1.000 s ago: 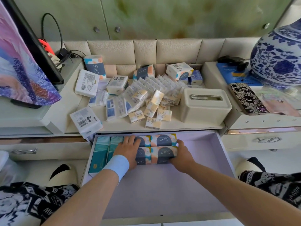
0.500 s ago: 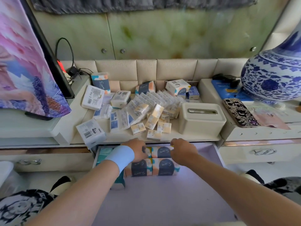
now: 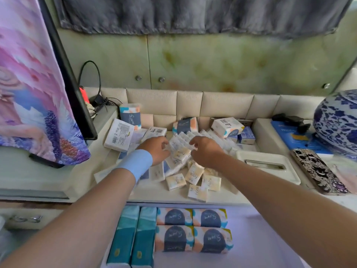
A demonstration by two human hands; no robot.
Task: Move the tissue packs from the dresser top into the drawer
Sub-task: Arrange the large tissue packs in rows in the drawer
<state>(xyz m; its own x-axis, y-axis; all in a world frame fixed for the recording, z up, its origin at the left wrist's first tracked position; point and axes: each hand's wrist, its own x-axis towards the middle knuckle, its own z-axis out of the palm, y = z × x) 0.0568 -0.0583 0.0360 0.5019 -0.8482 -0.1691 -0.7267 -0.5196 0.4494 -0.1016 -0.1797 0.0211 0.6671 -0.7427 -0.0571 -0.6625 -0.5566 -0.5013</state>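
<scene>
Both hands are over the pile of small tissue packs (image 3: 179,151) at the middle of the dresser top (image 3: 222,196). The left hand (image 3: 156,149), with a blue wristband (image 3: 136,163) on its wrist, lies at the left side of the pile with its fingers curled down onto the clear-wrapped packs; whether it has closed on one cannot be told. The right hand (image 3: 204,151) is at the right side of the pile, fingertips bent and touching the wrapping of a pack between the two hands; a firm grip cannot be confirmed. Loose small packs (image 3: 195,188) lie nearer the front edge of the dresser top, below both hands and apart from them. Larger packs stand along the rear edge: one upright pack (image 3: 130,117) at the rear left, one (image 3: 185,124) at the rear middle, and a white pack (image 3: 227,126) to its right. A flat white pack (image 3: 118,134) lies at the left edge, just beside the left hand. A tissue box (image 3: 266,167) sits to the right of the pile, near the right forearm. The open drawer (image 3: 270,238) below the front edge holds two teal packs (image 3: 133,235) at its left side and four patterned packs (image 3: 193,229) just beside them, in two rows; these are well apart from both hands.
</scene>
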